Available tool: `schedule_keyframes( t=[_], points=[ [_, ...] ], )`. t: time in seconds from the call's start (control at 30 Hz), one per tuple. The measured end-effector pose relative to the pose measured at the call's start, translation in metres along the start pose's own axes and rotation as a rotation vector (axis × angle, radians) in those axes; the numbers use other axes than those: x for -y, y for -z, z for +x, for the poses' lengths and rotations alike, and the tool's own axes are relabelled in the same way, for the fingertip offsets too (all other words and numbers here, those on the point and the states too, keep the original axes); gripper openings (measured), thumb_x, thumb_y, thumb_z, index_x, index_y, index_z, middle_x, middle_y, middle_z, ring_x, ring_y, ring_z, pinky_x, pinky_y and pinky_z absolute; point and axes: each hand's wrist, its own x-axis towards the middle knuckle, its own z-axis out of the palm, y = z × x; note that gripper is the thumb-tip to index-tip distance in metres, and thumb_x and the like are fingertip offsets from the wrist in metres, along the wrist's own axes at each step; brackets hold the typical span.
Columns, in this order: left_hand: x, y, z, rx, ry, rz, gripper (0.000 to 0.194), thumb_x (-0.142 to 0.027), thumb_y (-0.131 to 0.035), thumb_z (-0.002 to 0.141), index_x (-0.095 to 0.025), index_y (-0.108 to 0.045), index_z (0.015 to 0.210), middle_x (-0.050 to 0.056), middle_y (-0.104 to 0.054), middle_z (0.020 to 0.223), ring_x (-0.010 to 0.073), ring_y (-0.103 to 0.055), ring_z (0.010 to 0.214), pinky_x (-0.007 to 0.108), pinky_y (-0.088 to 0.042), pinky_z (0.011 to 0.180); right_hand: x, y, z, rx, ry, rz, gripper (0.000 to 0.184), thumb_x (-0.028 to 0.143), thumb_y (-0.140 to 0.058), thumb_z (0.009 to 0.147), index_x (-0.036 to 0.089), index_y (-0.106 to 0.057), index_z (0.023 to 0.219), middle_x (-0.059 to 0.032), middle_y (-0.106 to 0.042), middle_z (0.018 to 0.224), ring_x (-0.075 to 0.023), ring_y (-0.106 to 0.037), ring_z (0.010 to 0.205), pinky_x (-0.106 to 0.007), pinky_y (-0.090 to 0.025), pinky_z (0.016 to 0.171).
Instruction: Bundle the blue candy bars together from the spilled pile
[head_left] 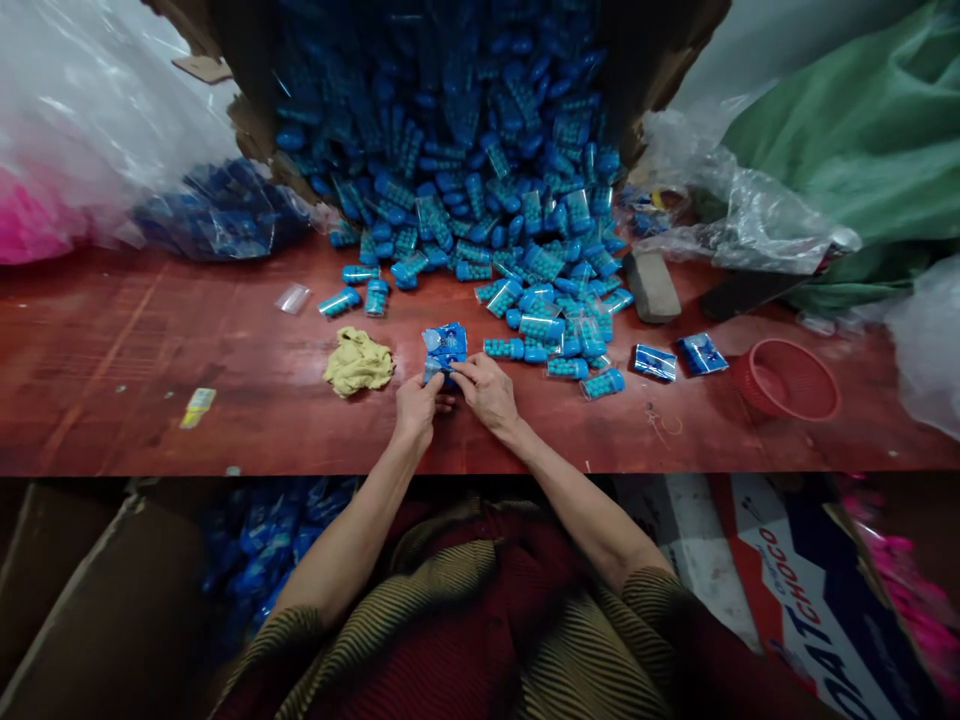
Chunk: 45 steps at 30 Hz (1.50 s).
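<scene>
Blue printed packet (445,340): on or just above the red-brown surface (120,400), close in front of the person; contact underneath cannot be told. Its near end lies between the two hands, far end uncovered.

Left hand (416,408): grip narrow, thumb and fingers closed at the packet's near left corner. Right hand (489,392): grip likewise narrow, thumb and forefinger pinching the near right part. The hands almost meet there; exact finger contact partly hidden.

Left of the packet, apart from it: crumpled yellow cloth (358,362). Beyond: large heap of clear tubes (465,215) with blue caps and small blue balls inside, spreading out of a dark opening with torn brown edges. Nearest tubes lie just right of the right hand.

Further right: grey block (654,287) beside the heap, two more blue packets (655,362) lying near each other, then a red basket (787,382). Far left, near the front edge: small yellow-and-white piece (198,408).
</scene>
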Motion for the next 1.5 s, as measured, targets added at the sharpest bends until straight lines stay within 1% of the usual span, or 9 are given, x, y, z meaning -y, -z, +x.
schedule_keyframes(
  t=[0.17,0.33,0.47,0.7,0.9,1.17,1.27,1.37,1.5],
  points=[
    [-0.002,0.002,0.005,-0.061,0.051,0.029,0.02,-0.025,-0.069,0.067,-0.013,-0.053,0.068,-0.002,-0.056,0.044,0.0091,-0.052,0.034,0.017,-0.042,0.036,0.0,0.001,0.004,-0.026,0.021,0.002,0.026,0.03,-0.048,0.092,0.022,-0.07,0.102,-0.0057,-0.062,0.093,-0.0171,-0.056,0.091,-0.026,-0.043,0.076],
    [-0.002,0.008,0.005,-0.026,0.049,-0.017,0.025,-0.028,-0.074,0.063,-0.014,-0.054,0.068,-0.002,-0.057,0.045,0.0099,-0.054,0.037,0.018,-0.045,0.038,0.001,0.003,0.007,-0.077,-0.006,0.049,0.025,0.028,-0.046,0.093,0.022,-0.07,0.095,-0.0048,-0.062,0.093,-0.0165,-0.055,0.091,-0.026,-0.043,0.079],
    [-0.005,0.019,0.0,-0.007,0.079,-0.041,0.023,-0.022,-0.075,0.061,-0.012,-0.056,0.069,0.0,-0.061,0.052,0.0098,-0.056,0.04,0.02,-0.048,0.041,-0.001,-0.002,0.014,-0.082,-0.003,-0.058,0.029,0.029,-0.04,0.095,0.022,-0.068,0.093,-0.0063,-0.062,0.093,-0.0185,-0.053,0.092,-0.027,-0.04,0.08],
    [-0.006,0.032,-0.012,-0.016,0.054,-0.133,0.024,-0.023,-0.075,0.062,-0.014,-0.057,0.076,0.0,-0.064,0.058,0.0102,-0.057,0.044,0.02,-0.047,0.042,-0.002,-0.012,0.018,0.093,0.018,-0.267,0.029,0.031,-0.042,0.094,0.023,-0.065,0.11,-0.0115,-0.059,0.102,-0.0249,-0.048,0.095,-0.035,-0.038,0.078],
    [-0.014,0.025,-0.009,-0.079,-0.012,-0.047,0.027,-0.026,-0.074,0.062,-0.013,-0.054,0.075,-0.003,-0.059,0.053,0.0089,-0.053,0.038,0.019,-0.043,0.038,-0.007,-0.01,0.02,0.084,0.034,-0.339,0.025,0.029,-0.044,0.094,0.022,-0.067,0.102,-0.0099,-0.06,0.1,-0.0236,-0.049,0.095,-0.033,-0.039,0.077],
    [-0.026,0.041,-0.013,-0.125,-0.069,-0.108,0.02,-0.021,-0.066,0.068,-0.015,-0.05,0.079,-0.004,-0.058,0.053,0.0089,-0.055,0.04,0.017,-0.042,0.039,-0.005,-0.016,0.019,0.033,-0.022,-0.306,0.021,0.031,-0.05,0.091,0.023,-0.069,0.095,-0.0087,-0.061,0.097,-0.0224,-0.049,0.091,-0.031,-0.039,0.071],
    [-0.027,0.033,-0.007,-0.129,-0.076,-0.097,0.02,-0.021,-0.064,0.07,-0.016,-0.047,0.078,-0.006,-0.055,0.052,0.0085,-0.056,0.041,0.016,-0.041,0.04,-0.007,-0.009,0.018,-0.019,-0.031,-0.238,0.024,0.031,-0.048,0.092,0.024,-0.07,0.096,-0.0079,-0.061,0.093,-0.0209,-0.05,0.087,-0.03,-0.039,0.071],
    [-0.024,0.015,0.004,-0.096,-0.086,-0.039,0.017,-0.021,-0.06,0.072,-0.017,-0.045,0.078,-0.005,-0.055,0.054,0.0095,-0.056,0.041,0.017,-0.041,0.041,-0.013,0.009,0.013,-0.123,-0.048,-0.202,0.027,0.032,-0.046,0.093,0.023,-0.07,0.101,-0.0086,-0.062,0.096,-0.0214,-0.049,0.088,-0.031,-0.038,0.075],
    [-0.016,-0.004,0.017,-0.067,-0.102,0.244,0.017,-0.021,-0.057,0.073,-0.017,-0.049,0.087,-0.003,-0.055,0.054,0.0114,-0.052,0.038,0.021,-0.041,0.042,-0.021,0.034,0.0,-0.229,-0.055,-0.191,0.027,0.031,-0.047,0.093,0.021,-0.07,0.102,-0.0091,-0.061,0.096,-0.0214,-0.05,0.089,-0.031,-0.038,0.077]
  ],
)
